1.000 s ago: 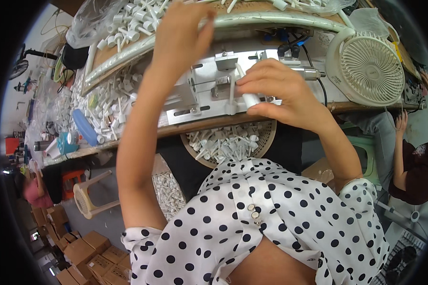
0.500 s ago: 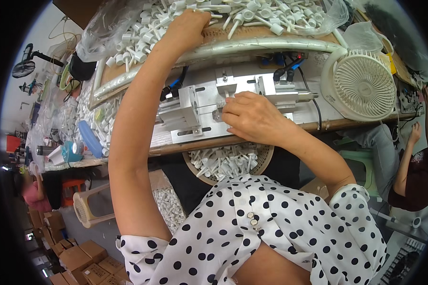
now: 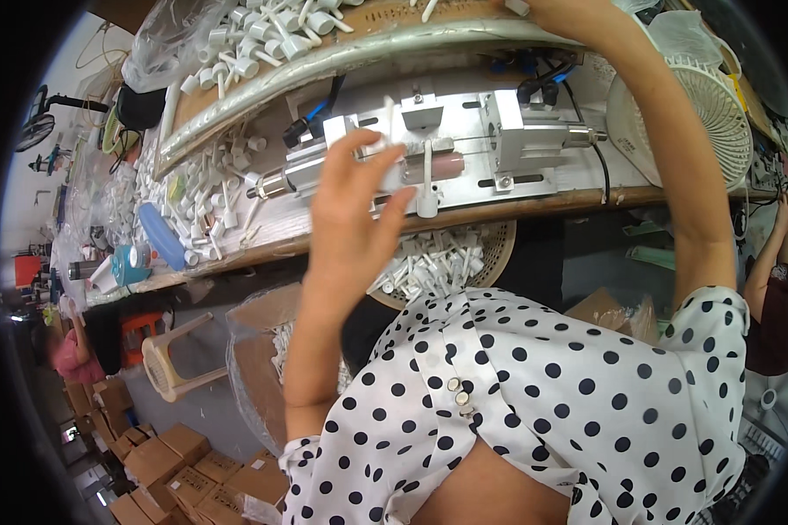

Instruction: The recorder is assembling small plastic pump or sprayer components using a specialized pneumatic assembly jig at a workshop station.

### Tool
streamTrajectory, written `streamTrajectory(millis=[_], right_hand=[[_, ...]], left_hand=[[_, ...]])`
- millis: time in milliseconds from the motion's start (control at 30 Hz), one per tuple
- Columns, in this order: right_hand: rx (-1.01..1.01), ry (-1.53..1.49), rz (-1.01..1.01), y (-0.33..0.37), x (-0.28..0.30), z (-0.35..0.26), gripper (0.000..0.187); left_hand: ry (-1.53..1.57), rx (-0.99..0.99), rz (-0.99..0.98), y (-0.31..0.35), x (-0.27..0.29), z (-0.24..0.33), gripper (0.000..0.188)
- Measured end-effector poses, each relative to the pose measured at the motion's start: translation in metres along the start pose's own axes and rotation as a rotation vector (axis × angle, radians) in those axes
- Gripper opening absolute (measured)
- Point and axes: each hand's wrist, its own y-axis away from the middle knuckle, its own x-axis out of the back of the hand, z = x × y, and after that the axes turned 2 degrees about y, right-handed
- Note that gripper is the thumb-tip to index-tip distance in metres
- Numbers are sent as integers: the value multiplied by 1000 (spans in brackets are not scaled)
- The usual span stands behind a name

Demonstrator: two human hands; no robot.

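Two hands stand well apart here: the left hand [image 3: 346, 210], blurred, hangs over the near side of the metal jig [image 3: 534, 131], thumb and fingers clearly parted. A smeared white stick [image 3: 389, 118] shows by them; contact is unclear. One white part [image 3: 427, 184] sits on the jig, just right of the thumb. Up top, the right hand [image 3: 573, 16] is cropped, a white cap [image 3: 517, 7] at its fingers, grip impossible to tell.

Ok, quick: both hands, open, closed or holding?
Left hand: looks spread but blurred; can't tell if it holds the white stick there.
Right hand: cut off by the top edge; can't be told.
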Motion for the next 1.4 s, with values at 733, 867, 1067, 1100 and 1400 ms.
streamTrajectory(millis=[733,867,1067,1100,1400], right_hand=[[-264,-1018,-5,45,28,-38,28],[-91,-973,267,47,19,-49,27],[-71,-1067,297,63,27,-69,23],[-73,-1071,285,64,27,-72,23],[154,-1001,297,61,8,-124,17]], left_hand=[[-144,-37,-73,13,-55,-13,29],[-187,-68,-83,8,-53,-5,29],[-118,-41,-343,-26,-15,-13,32],[-152,-165,-142,-38,-7,-20,28],[-755,-191,246,-231,40,-116,32]])
